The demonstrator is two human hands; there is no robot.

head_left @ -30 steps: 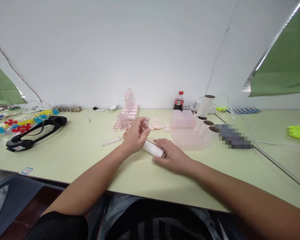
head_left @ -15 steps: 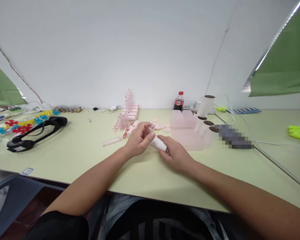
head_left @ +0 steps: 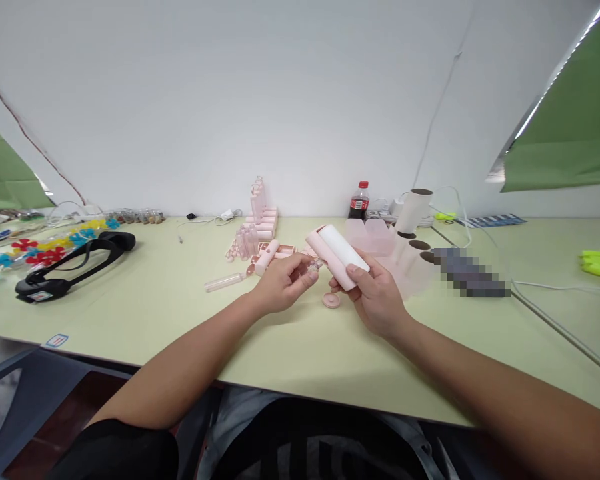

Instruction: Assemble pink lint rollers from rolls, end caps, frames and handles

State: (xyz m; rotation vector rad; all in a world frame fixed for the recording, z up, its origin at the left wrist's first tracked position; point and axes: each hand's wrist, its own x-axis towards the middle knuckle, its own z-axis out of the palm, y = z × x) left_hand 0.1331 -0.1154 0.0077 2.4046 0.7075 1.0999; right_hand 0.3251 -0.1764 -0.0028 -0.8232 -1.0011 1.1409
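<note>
The fingers [head_left: 353, 272] of the right hand [head_left: 375, 297] wrap around a smooth white cylinder, a lint roller [head_left: 336, 255] with a pale pink matte plastic side, held tilted above the worktop [head_left: 155, 300] with its far end raised. The left hand [head_left: 280, 283] has its fingers pinched narrowly on a small clear part [head_left: 313, 267], glossy and too small to make out, held just beside the roller's lower end. Under the two hands a round pink cap [head_left: 331, 300] lies flat on the surface.

Behind the left hand sit pink plastic handles and pieces [head_left: 260, 230], some stacked, with a clear tube [head_left: 223, 283] lying on its side nearby. Right of the roller stand translucent pink covers [head_left: 375, 239] and white paper rolls with brown cardboard cores [head_left: 413, 210]. A cola bottle with a red cap [head_left: 359, 201] stands near the wall. At far left lies a black strapped device [head_left: 70, 263], beside colourful flower-shaped plastic pieces [head_left: 40, 250].

The worktop is a smooth, pale yellow-green, matte board. A plain white wall rises behind it, with green sheets [head_left: 570, 133] hanging at both sides.
</note>
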